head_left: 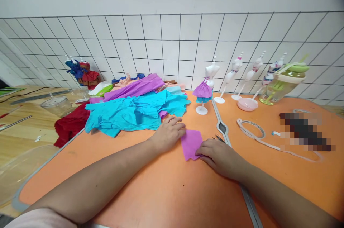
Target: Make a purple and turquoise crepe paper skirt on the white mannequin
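A small purple piece of crepe paper (pixel 191 145) lies on the orange table between my hands. My right hand (pixel 219 156) grips its right edge, thumb and fingers closed together there. At its upper left edge rests my left hand (pixel 169 133), fingers apart and slightly bent, the tips close to or touching the paper. Just beyond my right hand, dark pointed tips (pixel 219 138), perhaps of scissors or tweezers, show partly; the remainder is hidden. Behind the paper stands a small white dress form (pixel 211 72) wearing a purple and blue paper skirt (pixel 203 91).
Blue crepe paper (pixel 126 111) and purple crepe paper (pixel 137 88) are heaped at the back left, beside dark red paper (pixel 71 124). At the back right are more dress forms (pixel 233 70), a pink bowl (pixel 247 104), a green-lidded bottle (pixel 285 82) and white tape (pixel 252 129).
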`<state>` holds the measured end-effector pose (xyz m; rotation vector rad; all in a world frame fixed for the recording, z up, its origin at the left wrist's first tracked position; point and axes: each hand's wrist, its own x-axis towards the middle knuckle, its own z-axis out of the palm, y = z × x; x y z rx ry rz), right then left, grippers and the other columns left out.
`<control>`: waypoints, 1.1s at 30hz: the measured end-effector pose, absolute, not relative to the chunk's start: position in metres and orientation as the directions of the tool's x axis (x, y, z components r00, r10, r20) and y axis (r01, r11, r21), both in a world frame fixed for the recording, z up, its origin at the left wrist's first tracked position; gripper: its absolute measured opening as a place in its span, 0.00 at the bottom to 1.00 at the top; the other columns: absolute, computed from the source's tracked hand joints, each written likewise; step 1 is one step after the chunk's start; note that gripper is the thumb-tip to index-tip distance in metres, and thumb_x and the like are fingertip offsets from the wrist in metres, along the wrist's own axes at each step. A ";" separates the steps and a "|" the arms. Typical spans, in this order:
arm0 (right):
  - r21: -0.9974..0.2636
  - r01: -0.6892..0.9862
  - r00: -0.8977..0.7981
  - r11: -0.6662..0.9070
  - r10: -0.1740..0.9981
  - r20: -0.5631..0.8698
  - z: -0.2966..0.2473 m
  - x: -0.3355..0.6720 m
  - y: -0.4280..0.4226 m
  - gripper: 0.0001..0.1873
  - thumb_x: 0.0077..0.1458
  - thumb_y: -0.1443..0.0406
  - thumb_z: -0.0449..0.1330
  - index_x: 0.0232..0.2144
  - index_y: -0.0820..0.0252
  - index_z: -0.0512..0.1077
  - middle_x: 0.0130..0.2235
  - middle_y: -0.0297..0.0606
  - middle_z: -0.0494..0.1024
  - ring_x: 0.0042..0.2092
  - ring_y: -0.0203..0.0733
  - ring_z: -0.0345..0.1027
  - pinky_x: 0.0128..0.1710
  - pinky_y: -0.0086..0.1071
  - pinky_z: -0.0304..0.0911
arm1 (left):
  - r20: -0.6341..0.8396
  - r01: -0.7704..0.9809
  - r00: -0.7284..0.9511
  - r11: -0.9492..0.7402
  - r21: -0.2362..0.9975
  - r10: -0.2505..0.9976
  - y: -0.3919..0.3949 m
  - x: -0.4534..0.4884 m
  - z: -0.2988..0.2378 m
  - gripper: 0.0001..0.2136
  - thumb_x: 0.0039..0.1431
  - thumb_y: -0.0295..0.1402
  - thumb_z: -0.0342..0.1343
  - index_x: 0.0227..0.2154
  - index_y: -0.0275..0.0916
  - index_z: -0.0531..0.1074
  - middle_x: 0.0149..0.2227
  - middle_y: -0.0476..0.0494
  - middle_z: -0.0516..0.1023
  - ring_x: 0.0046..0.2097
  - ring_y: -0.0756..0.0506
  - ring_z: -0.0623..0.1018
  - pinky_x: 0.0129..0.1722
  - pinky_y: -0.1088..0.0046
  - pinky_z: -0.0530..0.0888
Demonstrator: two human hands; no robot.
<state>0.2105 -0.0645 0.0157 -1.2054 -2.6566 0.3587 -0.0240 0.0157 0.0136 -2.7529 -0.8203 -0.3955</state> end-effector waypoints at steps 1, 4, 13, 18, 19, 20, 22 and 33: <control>-0.297 0.713 -0.646 0.635 0.760 0.074 0.017 0.210 -0.065 0.13 0.63 0.64 0.51 0.40 0.53 0.76 0.40 0.36 0.78 0.43 0.42 0.69 0.42 0.36 0.57 | 0.331 0.590 0.783 -0.797 -0.129 0.526 0.014 -0.023 0.013 0.14 0.64 0.24 0.47 0.47 0.42 0.72 0.51 0.41 0.74 0.58 0.40 0.66 0.59 0.55 0.58; -0.273 0.726 -0.641 0.631 0.765 0.064 0.021 0.211 -0.067 0.13 0.63 0.61 0.52 0.41 0.53 0.76 0.40 0.36 0.79 0.42 0.43 0.70 0.41 0.36 0.57 | 0.370 0.605 0.729 -0.795 0.046 0.576 0.002 -0.019 0.017 0.15 0.63 0.26 0.46 0.51 0.39 0.69 0.50 0.38 0.74 0.53 0.41 0.69 0.53 0.60 0.64; -0.194 0.762 -0.623 0.618 0.781 0.041 0.022 0.210 -0.068 0.15 0.64 0.63 0.50 0.36 0.57 0.77 0.39 0.38 0.79 0.42 0.43 0.70 0.41 0.36 0.57 | 0.147 0.429 0.863 -0.855 0.292 0.483 -0.025 -0.002 0.015 0.06 0.59 0.34 0.55 0.32 0.39 0.75 0.34 0.47 0.77 0.36 0.48 0.74 0.37 0.74 0.69; -0.187 0.777 -0.603 0.601 0.796 0.057 0.018 0.207 -0.066 0.16 0.65 0.66 0.48 0.34 0.57 0.76 0.37 0.37 0.78 0.40 0.41 0.68 0.40 0.34 0.57 | 0.120 0.464 0.857 -0.851 0.245 0.502 -0.022 -0.004 0.015 0.05 0.57 0.31 0.53 0.31 0.39 0.75 0.34 0.47 0.76 0.36 0.48 0.75 0.36 0.73 0.70; -0.192 0.785 -0.590 0.589 0.805 0.056 0.018 0.207 -0.066 0.16 0.65 0.67 0.48 0.33 0.57 0.76 0.36 0.37 0.78 0.39 0.41 0.68 0.39 0.34 0.56 | 0.115 0.468 0.858 -0.854 0.228 0.501 -0.022 -0.004 0.015 0.06 0.57 0.31 0.53 0.31 0.39 0.75 0.34 0.47 0.77 0.36 0.47 0.75 0.36 0.73 0.70; -0.202 0.798 -0.571 0.568 0.819 0.052 0.018 0.207 -0.066 0.16 0.65 0.67 0.48 0.32 0.57 0.75 0.35 0.36 0.77 0.39 0.41 0.67 0.38 0.33 0.56 | 0.109 0.472 0.858 -0.855 0.214 0.501 -0.022 -0.004 0.015 0.06 0.57 0.31 0.53 0.32 0.39 0.75 0.34 0.46 0.77 0.36 0.47 0.75 0.36 0.72 0.70; -0.237 0.825 -0.520 0.513 0.853 0.041 0.019 0.207 -0.066 0.15 0.64 0.67 0.49 0.32 0.57 0.75 0.34 0.36 0.77 0.38 0.40 0.67 0.37 0.32 0.55 | 0.104 0.484 0.854 -0.851 0.203 0.510 -0.022 -0.004 0.014 0.06 0.58 0.30 0.52 0.34 0.39 0.75 0.35 0.46 0.77 0.37 0.46 0.76 0.37 0.71 0.71; -0.305 0.889 -0.364 0.342 0.931 -0.016 0.023 0.202 -0.065 0.13 0.59 0.68 0.52 0.32 0.55 0.76 0.32 0.37 0.78 0.37 0.42 0.68 0.34 0.32 0.55 | 0.115 0.540 0.813 -0.814 0.214 0.570 -0.022 0.000 0.015 0.09 0.59 0.27 0.50 0.34 0.39 0.77 0.36 0.44 0.78 0.39 0.45 0.77 0.38 0.71 0.70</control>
